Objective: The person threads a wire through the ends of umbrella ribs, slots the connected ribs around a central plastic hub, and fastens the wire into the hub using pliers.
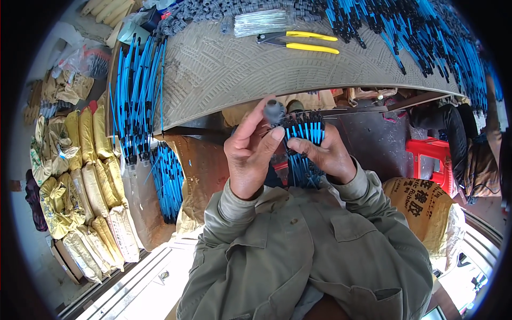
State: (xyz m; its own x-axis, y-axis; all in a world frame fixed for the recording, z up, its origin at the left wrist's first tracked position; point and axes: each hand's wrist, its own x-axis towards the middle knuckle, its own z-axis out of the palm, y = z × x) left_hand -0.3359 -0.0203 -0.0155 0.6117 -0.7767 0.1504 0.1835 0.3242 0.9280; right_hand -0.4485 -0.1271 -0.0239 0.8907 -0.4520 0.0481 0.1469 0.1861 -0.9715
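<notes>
While my right hand (326, 154) clamps a bundle (304, 140) of blue rods at chest height and my left hand (250, 152) pinches a grey cap (274, 111) over it, many loose rods (426, 37) wait on the table (224, 69), so I judge most work remains.

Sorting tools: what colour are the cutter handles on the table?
Yellow handles on the cutter, seen in the head view.

Olive-green buttoned work jacket with chest pocket flaps, long sleeves, bare fingers (277, 133)
</notes>
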